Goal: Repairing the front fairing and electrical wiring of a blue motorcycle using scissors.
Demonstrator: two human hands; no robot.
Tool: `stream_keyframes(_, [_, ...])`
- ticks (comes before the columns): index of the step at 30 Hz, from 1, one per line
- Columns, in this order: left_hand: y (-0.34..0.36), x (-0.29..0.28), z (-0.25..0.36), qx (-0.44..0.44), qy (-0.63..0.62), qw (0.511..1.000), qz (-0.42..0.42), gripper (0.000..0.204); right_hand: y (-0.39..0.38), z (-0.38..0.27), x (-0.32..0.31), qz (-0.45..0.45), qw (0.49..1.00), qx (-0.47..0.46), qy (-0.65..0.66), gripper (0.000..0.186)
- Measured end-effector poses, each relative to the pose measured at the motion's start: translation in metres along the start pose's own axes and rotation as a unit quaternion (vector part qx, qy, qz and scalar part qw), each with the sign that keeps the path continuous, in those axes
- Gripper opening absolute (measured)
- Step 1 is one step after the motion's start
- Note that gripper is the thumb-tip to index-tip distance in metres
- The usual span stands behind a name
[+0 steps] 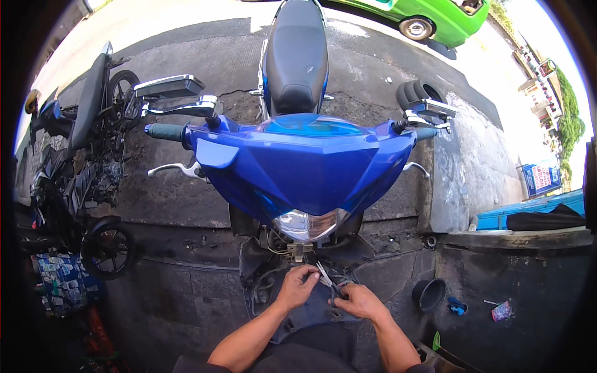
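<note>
Low in the middle, my right hand (359, 302) is closed round the dark handles of a pair of scissors (324, 274), whose silver blades stand slightly apart and point up and left. Close beside the blades, my left hand (298, 286) is closed in a pinch; whatever lies between its fingertips is too small to tell. Both hands are over a dark plastic panel (286, 324) in front of my body. Just beyond them is the front of a blue motorcycle (305, 158), with its headlight (309, 225) and exposed wires (278, 247) below the cowl.
A second, dark motorcycle (87, 155) stands at the left. To the right are a black bucket (429, 294), a blue crumpled item (457, 306) and a small colourful packet (501, 310). Stacked tyres (418, 93) and a green vehicle (435, 22) are farther back.
</note>
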State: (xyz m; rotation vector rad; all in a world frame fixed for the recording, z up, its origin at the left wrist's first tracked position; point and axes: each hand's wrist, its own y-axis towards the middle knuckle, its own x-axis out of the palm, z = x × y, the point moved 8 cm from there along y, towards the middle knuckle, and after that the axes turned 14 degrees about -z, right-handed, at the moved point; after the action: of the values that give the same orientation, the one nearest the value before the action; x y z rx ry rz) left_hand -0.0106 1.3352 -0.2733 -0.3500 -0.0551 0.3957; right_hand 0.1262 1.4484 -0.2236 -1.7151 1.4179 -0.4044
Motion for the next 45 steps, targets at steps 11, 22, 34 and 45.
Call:
stream_keyframes(11, [0.005,0.009,-0.008,-0.065,-0.087,0.992,-0.06,0.015,-0.001,-0.009,-0.008,0.036,0.992,0.002,-0.122,0.04])
stream_keyframes(22, [0.005,0.008,-0.001,-0.014,-0.045,0.998,-0.04,0.012,-0.001,-0.005,0.005,0.096,0.983,-0.001,-0.155,0.033])
stream_keyframes(34, [0.006,0.008,-0.004,-0.029,-0.039,0.998,-0.045,0.015,-0.002,-0.003,0.004,0.114,0.981,-0.014,-0.157,0.033])
stream_keyframes(45, [0.007,0.018,0.027,0.056,0.157,0.98,-0.112,0.016,-0.003,0.0,0.012,0.121,0.987,-0.034,-0.099,0.035])
